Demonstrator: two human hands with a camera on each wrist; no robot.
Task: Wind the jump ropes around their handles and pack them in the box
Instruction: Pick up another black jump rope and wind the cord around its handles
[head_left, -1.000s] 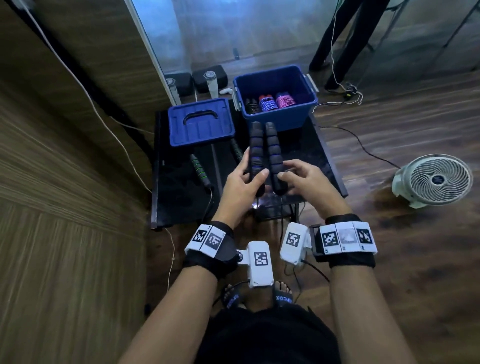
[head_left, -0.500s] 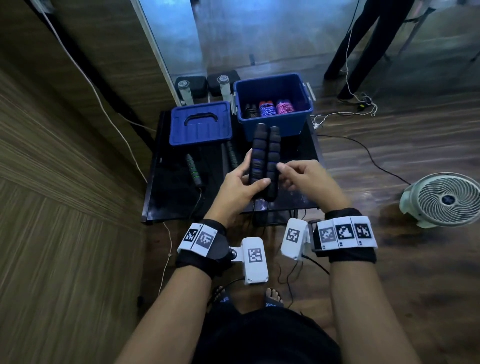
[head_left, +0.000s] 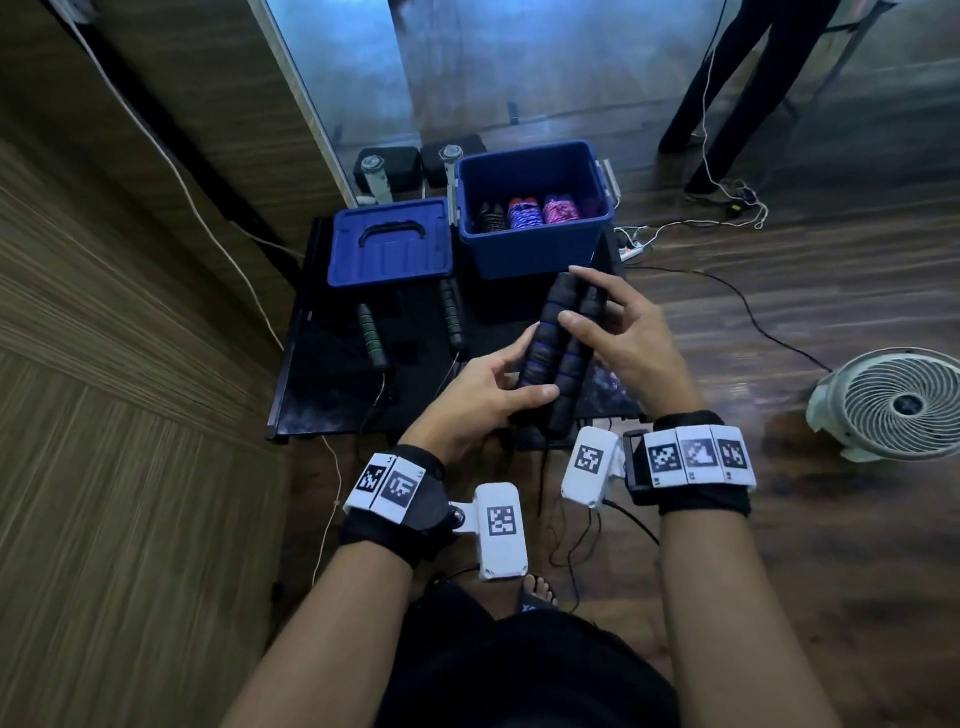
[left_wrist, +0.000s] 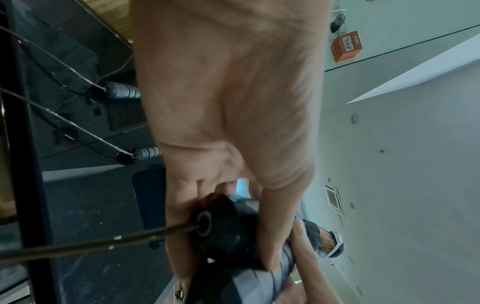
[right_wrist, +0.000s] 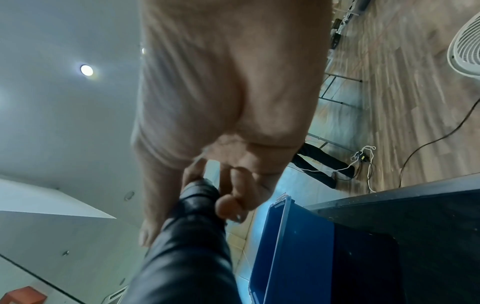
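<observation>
I see my left hand (head_left: 480, 392) gripping the low end of the paired black handles (head_left: 558, 353), my right hand (head_left: 621, 332) holding their upper part, above the bench (head_left: 322, 384) before the open blue box (head_left: 530, 249).

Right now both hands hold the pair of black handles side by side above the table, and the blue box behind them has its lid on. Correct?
Not quite. The blue box is open: the head view shows wound ropes inside, and its lid lies on the table beside it. The rest holds: left hand and right hand hold the black handles side by side.
</observation>
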